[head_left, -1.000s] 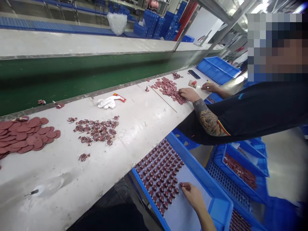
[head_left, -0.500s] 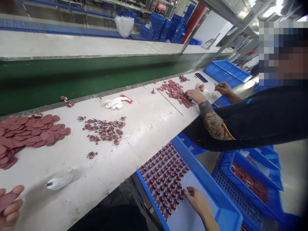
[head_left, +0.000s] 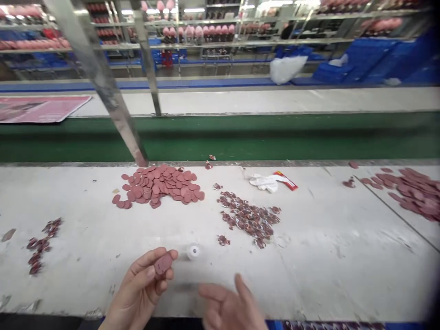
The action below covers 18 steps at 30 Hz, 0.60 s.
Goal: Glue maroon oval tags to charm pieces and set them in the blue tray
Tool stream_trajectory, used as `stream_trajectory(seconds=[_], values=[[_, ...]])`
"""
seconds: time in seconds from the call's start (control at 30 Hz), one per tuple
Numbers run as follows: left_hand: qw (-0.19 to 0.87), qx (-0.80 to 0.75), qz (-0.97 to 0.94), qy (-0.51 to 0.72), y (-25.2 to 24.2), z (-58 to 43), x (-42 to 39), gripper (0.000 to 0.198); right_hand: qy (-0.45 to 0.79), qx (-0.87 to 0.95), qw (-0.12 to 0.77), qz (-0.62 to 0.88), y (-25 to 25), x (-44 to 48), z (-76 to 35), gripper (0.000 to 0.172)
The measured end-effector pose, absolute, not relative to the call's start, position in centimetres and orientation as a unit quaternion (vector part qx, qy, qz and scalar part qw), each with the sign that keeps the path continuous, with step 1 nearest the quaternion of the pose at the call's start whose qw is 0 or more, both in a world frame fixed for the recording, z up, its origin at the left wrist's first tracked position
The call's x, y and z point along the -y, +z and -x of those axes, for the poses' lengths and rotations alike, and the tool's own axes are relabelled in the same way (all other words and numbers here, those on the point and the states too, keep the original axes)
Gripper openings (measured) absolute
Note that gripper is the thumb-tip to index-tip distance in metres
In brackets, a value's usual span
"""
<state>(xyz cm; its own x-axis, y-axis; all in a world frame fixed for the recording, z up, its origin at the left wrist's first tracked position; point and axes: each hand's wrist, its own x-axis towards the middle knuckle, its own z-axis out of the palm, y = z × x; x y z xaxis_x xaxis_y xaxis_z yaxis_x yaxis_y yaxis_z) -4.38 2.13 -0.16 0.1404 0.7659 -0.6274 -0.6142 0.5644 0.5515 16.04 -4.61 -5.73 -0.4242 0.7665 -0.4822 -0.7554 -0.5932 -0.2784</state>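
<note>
My left hand [head_left: 139, 286] pinches one reddish-brown oval disc [head_left: 162, 264] between thumb and fingers, above the white table. Small dark marks show on the disc's face. To its right, my right hand [head_left: 230, 302] is open and slightly blurred, thumb raised and index finger stretched out, holding nothing. A white bottle [head_left: 193, 251] with a dark tip lies just beyond my hands, its nozzle facing me. Farther back is a pile of matching discs [head_left: 165, 183]. Right of that pile lies a heap of small dark-red pieces with shiny metallic parts [head_left: 249, 217].
A white glove-like cloth [head_left: 264, 182] lies beside a red-and-yellow packet [head_left: 286, 180]. More small dark-red pieces [head_left: 43, 245] are at the left, and another disc pile [head_left: 415, 192] at the right. A metal post [head_left: 103, 82] rises behind the table, near a green strip [head_left: 240, 137].
The view has swung left, from the blue tray and the co-worker to the table ahead. My right hand has left the tray's pieces and come over near my left hand, which still holds the disc.
</note>
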Motion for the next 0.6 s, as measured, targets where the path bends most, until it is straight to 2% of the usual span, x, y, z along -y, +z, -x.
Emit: stream_trajectory(seconds=[0.07,0.1,0.33,0.5,0.6], values=[[0.759,-0.443,-0.073,0.471,-0.3,4.8,-1.8,0.039,0.87,-0.015,0.423,0.254,-6.1,1.6,-12.8,0.087],[0.764,-0.43,-0.071,0.475,-0.4,5.0,-1.7,0.038,0.867,-0.023,0.426,0.257,-6.3,0.5,-11.8,0.086],[0.787,-0.394,-0.059,0.471,-1.4,5.2,-1.2,0.035,0.793,-0.041,0.53,0.298,-4.9,-2.0,-11.5,0.045],[0.815,-0.371,-0.071,0.439,-1.4,3.3,-1.0,0.03,0.662,0.041,0.642,0.385,-1.3,-0.2,-13.3,0.041],[0.845,-0.325,-0.085,0.417,-1.4,1.9,-0.7,0.028,0.557,0.141,0.671,0.468,1.3,0.8,-13.4,0.041]])
